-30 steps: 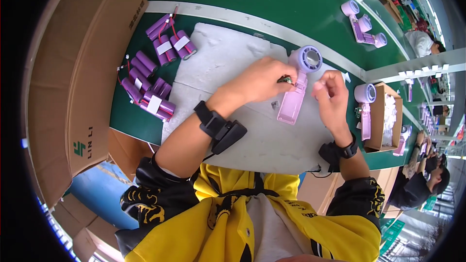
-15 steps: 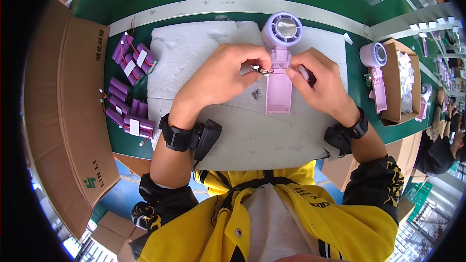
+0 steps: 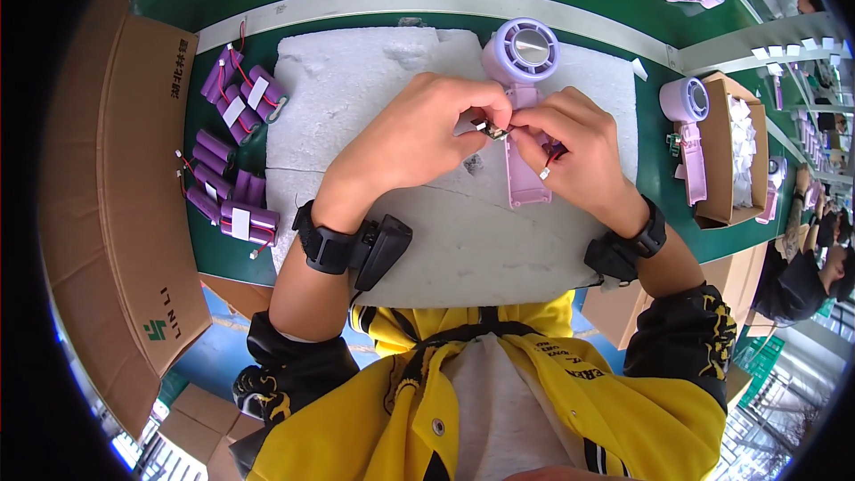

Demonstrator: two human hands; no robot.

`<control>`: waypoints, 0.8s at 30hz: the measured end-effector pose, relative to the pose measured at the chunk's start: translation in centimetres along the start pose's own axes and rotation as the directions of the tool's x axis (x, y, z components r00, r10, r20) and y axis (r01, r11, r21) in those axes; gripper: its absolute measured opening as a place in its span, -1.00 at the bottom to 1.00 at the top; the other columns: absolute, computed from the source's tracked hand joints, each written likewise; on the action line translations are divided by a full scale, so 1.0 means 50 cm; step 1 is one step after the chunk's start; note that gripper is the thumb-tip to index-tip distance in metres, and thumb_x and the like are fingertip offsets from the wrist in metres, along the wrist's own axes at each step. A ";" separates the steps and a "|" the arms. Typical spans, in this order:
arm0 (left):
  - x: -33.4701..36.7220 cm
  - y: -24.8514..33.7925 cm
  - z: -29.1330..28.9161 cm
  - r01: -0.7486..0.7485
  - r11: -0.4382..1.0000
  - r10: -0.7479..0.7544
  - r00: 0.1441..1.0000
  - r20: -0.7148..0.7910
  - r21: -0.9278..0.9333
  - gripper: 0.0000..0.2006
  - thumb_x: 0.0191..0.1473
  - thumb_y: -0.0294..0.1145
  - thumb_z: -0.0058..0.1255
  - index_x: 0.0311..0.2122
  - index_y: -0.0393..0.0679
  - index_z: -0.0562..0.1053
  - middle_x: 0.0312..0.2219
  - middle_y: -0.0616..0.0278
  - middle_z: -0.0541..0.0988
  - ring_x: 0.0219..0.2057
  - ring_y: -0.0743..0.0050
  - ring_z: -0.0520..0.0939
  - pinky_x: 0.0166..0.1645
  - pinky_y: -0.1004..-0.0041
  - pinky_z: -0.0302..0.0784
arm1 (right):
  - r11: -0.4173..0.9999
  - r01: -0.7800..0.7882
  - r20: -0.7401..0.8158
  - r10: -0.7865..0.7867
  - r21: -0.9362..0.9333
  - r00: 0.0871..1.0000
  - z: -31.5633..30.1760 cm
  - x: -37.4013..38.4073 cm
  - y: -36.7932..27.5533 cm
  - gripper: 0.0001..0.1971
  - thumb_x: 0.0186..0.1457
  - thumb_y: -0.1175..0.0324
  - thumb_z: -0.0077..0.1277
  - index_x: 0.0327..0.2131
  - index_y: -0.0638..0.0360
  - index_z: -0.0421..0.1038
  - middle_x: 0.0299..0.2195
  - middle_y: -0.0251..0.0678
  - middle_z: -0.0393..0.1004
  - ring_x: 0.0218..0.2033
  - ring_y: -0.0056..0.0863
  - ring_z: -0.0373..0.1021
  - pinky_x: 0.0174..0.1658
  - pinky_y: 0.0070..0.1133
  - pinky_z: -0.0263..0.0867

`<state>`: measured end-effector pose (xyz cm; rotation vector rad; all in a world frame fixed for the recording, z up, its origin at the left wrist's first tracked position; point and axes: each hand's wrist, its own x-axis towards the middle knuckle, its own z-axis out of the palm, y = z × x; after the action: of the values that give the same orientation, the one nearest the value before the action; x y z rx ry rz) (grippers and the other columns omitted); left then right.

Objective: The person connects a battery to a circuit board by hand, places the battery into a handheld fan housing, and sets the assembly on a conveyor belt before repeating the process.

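Note:
My left hand point(image 3: 401, 134) pinches a small circuit board point(image 3: 494, 131) with a white connector, just over the handle of a lilac handheld fan point(image 3: 531, 183). The fan lies on a white foam sheet, its round head away from me and its handle open like a tray. My right hand point(image 3: 583, 147) is closed around a purple battery point(image 3: 555, 150), mostly hidden in the palm. From it hang red and black wires ending in a white plug point(image 3: 545, 174). The right thumb and forefinger meet at the board's edge; what they grip there is too small to make out.
Several purple batteries point(image 3: 236, 111) with wires lie left of the foam sheet point(image 3: 356, 62). A large cardboard box point(image 3: 134, 178) stands at the left. On the right are another lilac fan point(image 3: 690, 138) and a carton point(image 3: 757, 174) of white pieces. Co-workers point(image 3: 806, 272) sit far right.
My right hand has moved left to the circuit board, and the red and black wires with the white plug now show below its fingers. The fan's handle has shifted slightly right.

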<state>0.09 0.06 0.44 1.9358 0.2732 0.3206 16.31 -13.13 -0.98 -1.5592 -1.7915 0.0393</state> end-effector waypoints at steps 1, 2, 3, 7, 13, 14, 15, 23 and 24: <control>0.001 0.000 0.000 0.004 1.000 -0.004 1.000 0.001 -0.005 -0.79 -0.16 -0.71 0.07 -0.34 -0.25 0.45 -0.43 0.10 0.58 -0.34 0.16 0.62 -0.21 0.34 0.50 | 1.000 -0.016 0.000 0.016 0.012 1.000 -0.001 -0.002 0.001 -0.81 -0.26 0.58 0.23 -0.46 0.20 0.47 -0.60 -0.36 0.39 -0.55 -0.44 0.31 -0.52 -0.55 0.24; 0.001 0.000 0.001 0.009 1.000 -0.009 1.000 0.002 -0.011 -0.79 -0.16 -0.71 0.08 -0.34 -0.25 0.45 -0.43 0.10 0.58 -0.33 0.16 0.62 -0.20 0.33 0.50 | 0.999 -0.032 -0.001 0.032 0.024 0.999 -0.002 -0.003 0.002 -0.81 -0.27 0.58 0.22 -0.47 0.20 0.47 -0.59 -0.36 0.41 -0.54 -0.44 0.32 -0.52 -0.54 0.25; 0.001 -0.001 0.002 0.011 1.000 -0.011 1.000 0.001 -0.013 -0.79 -0.16 -0.71 0.08 -0.34 -0.25 0.45 -0.43 0.10 0.58 -0.33 0.16 0.62 -0.20 0.33 0.50 | 0.999 -0.033 0.002 0.033 0.025 0.999 -0.003 -0.004 0.002 -0.81 -0.27 0.58 0.22 -0.47 0.20 0.47 -0.59 -0.36 0.41 -0.54 -0.44 0.32 -0.52 -0.54 0.25; 0.003 -0.003 0.004 0.006 1.000 -0.006 1.000 0.009 -0.009 -0.78 -0.15 -0.70 0.08 -0.32 -0.23 0.46 -0.42 0.10 0.58 -0.33 0.15 0.62 -0.19 0.34 0.50 | 0.997 -0.071 0.027 0.070 0.037 0.997 -0.007 -0.003 0.002 -0.81 -0.28 0.60 0.20 -0.49 0.21 0.46 -0.57 -0.35 0.43 -0.54 -0.44 0.32 -0.52 -0.55 0.25; 0.001 -0.005 -0.001 -0.098 0.994 0.098 0.995 0.003 0.037 -0.76 -0.17 -0.71 0.06 -0.31 -0.20 0.51 -0.41 0.09 0.58 -0.33 0.11 0.60 -0.20 0.33 0.50 | 0.996 -0.066 0.072 0.062 0.054 0.995 -0.012 0.002 0.000 -0.83 -0.29 0.60 0.20 -0.52 0.19 0.45 -0.57 -0.37 0.44 -0.55 -0.43 0.30 -0.52 -0.55 0.23; 0.000 -0.005 -0.003 -0.129 0.989 0.129 0.992 0.002 0.076 -0.75 -0.18 -0.72 0.05 -0.32 -0.20 0.52 -0.41 0.09 0.58 -0.33 0.11 0.60 -0.21 0.33 0.50 | 0.997 -0.055 0.086 0.050 0.053 0.995 -0.013 0.003 -0.001 -0.83 -0.29 0.60 0.20 -0.53 0.19 0.45 -0.57 -0.37 0.43 -0.55 -0.42 0.30 -0.52 -0.55 0.23; 0.000 -0.004 -0.004 -0.130 0.989 0.130 0.992 0.004 0.074 -0.75 -0.18 -0.72 0.05 -0.32 -0.20 0.52 -0.41 0.09 0.58 -0.33 0.11 0.60 -0.21 0.33 0.50 | 0.997 -0.057 0.086 0.053 0.052 0.995 -0.013 0.004 -0.001 -0.83 -0.29 0.60 0.20 -0.53 0.19 0.45 -0.57 -0.37 0.43 -0.55 -0.42 0.30 -0.52 -0.55 0.23; -0.005 0.014 -0.004 -0.030 0.990 0.026 0.999 0.031 0.137 -0.77 -0.18 -0.71 0.02 -0.35 -0.18 0.54 -0.42 0.09 0.56 -0.39 0.16 0.57 -0.30 0.32 0.46 | 0.999 -0.018 0.107 0.015 0.030 0.994 -0.012 0.005 -0.003 -0.83 -0.31 0.58 0.22 -0.54 0.18 0.46 -0.57 -0.40 0.43 -0.56 -0.40 0.27 -0.50 -0.55 0.22; -0.006 0.018 -0.001 -0.060 0.992 0.057 0.998 0.027 0.113 -0.78 -0.18 -0.70 0.03 -0.36 -0.18 0.53 -0.43 0.09 0.54 -0.42 0.18 0.56 -0.32 0.33 0.45 | 1.000 -0.014 0.113 0.012 0.020 0.993 -0.013 0.004 -0.004 -0.83 -0.31 0.58 0.23 -0.53 0.18 0.47 -0.56 -0.40 0.44 -0.55 -0.39 0.28 -0.50 -0.55 0.23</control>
<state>-0.20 -0.33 1.29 2.0618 0.2237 0.3270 16.49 -13.32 -0.30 -1.5816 -1.8627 0.1545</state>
